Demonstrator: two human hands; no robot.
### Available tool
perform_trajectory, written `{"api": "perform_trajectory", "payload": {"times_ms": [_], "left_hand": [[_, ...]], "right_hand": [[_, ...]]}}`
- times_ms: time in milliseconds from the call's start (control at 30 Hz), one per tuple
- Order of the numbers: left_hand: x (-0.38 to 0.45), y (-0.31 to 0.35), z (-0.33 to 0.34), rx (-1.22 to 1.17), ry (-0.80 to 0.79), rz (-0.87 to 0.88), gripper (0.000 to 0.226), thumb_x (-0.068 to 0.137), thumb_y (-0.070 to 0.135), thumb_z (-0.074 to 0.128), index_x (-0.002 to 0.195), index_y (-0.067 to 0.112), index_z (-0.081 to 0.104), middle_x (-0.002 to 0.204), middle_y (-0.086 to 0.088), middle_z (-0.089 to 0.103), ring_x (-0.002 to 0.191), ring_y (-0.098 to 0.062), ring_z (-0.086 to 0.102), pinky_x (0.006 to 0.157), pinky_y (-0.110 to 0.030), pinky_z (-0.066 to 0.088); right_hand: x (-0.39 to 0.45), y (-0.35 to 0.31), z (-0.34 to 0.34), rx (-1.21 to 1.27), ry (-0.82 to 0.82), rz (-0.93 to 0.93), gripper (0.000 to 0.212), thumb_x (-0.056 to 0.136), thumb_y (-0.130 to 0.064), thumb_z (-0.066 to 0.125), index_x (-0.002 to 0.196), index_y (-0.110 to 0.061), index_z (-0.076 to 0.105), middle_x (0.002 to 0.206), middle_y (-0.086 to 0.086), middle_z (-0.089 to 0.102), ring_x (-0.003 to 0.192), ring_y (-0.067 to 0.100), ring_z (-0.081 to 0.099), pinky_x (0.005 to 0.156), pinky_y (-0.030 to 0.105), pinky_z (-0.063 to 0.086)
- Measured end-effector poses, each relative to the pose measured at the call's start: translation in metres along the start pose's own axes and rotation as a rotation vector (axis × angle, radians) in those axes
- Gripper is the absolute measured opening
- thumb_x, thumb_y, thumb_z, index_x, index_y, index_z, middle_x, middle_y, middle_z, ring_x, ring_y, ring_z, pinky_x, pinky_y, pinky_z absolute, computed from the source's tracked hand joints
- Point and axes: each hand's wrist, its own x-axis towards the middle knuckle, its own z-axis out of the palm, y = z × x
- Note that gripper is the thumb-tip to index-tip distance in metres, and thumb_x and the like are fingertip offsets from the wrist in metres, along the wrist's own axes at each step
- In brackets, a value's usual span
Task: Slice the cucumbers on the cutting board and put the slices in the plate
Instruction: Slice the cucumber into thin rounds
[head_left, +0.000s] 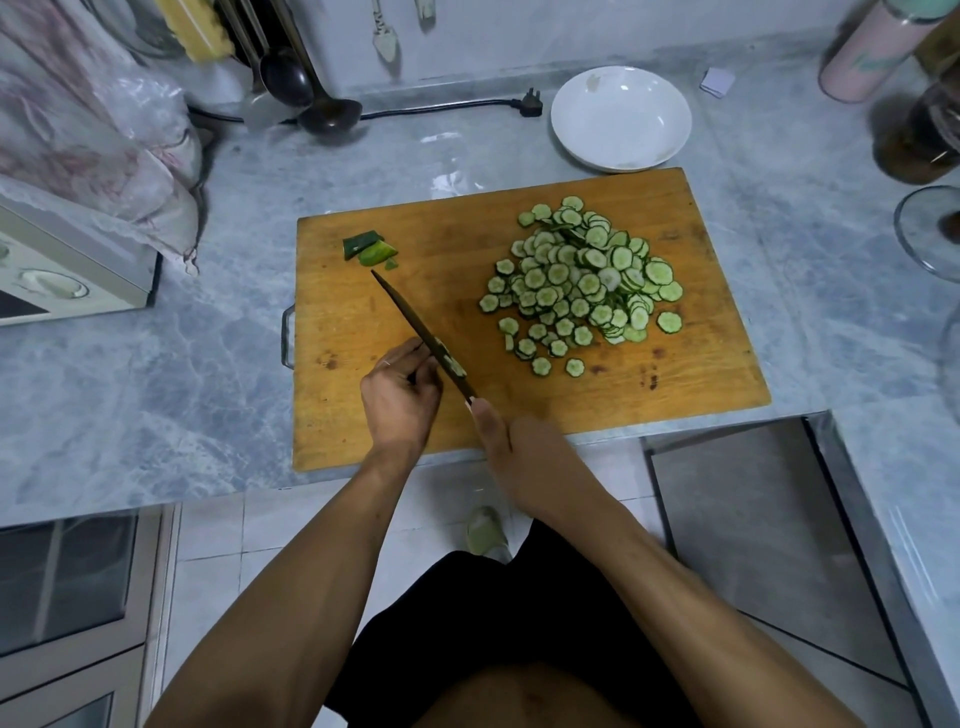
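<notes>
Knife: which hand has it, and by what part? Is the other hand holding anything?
The right hand holds the knife by its handle. The left hand touches the blade with its fingertips near stuck slices; whether it pinches anything cannot be told.

No text, label, brand, number or sign can be read anywhere in this view.
</notes>
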Motion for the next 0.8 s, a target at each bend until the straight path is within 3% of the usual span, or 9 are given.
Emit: {"api": "perform_trajectory", "payload": {"times_ms": [200,333,500,567,800], "left_hand": [[-0.001,0.008,-0.003,-0.039,0.036,-0.029,0.026,0.082,0.001,0.061,0.096,0.009,0.080,0.104,-0.005,0.076,0.099,-0.020,0.071,0.082,-0.036,0.058],[0.001,0.003,-0.001,-0.030,0.019,-0.023,0.028,0.081,0.005,0.060,0.101,0.009,0.079,0.111,-0.007,0.074,0.107,-0.020,0.068,0.090,-0.037,0.056],[0.001,0.003,-0.003,-0.035,-0.001,-0.050,0.028,0.083,0.014,0.060,0.102,0.009,0.079,0.113,-0.006,0.074,0.110,-0.017,0.067,0.093,-0.037,0.055],[0.001,0.004,-0.004,-0.039,-0.007,-0.062,0.030,0.082,0.018,0.059,0.104,0.010,0.079,0.114,-0.005,0.074,0.110,-0.016,0.067,0.094,-0.037,0.055],[0.001,0.011,-0.006,-0.044,0.028,-0.118,0.025,0.086,0.010,0.060,0.105,0.009,0.076,0.096,-0.006,0.076,0.083,-0.018,0.069,0.075,-0.027,0.055]], "right_hand": [[0.001,0.000,0.003,-0.012,-0.017,0.007,0.061,0.106,-0.047,0.021,0.068,-0.011,0.051,0.084,0.018,0.065,0.083,0.027,0.059,0.065,0.026,0.029],[0.016,-0.008,0.003,-0.025,-0.034,0.051,0.068,0.105,-0.052,0.017,0.061,-0.012,0.050,0.062,0.005,0.053,0.061,0.015,0.051,0.062,0.026,0.031],[0.036,-0.010,0.008,-0.006,-0.018,0.067,0.069,0.104,-0.056,0.016,0.064,-0.013,0.052,0.074,0.009,0.058,0.080,0.025,0.058,0.072,0.029,0.039],[0.030,-0.005,0.007,-0.008,-0.019,0.060,0.068,0.104,-0.055,0.017,0.063,-0.013,0.051,0.066,0.006,0.054,0.077,0.025,0.058,0.071,0.030,0.041],[0.000,0.004,0.000,0.000,0.004,-0.005,0.064,0.105,-0.050,0.024,0.063,-0.011,0.053,0.067,0.009,0.058,0.073,0.024,0.059,0.057,0.026,0.031]]}}
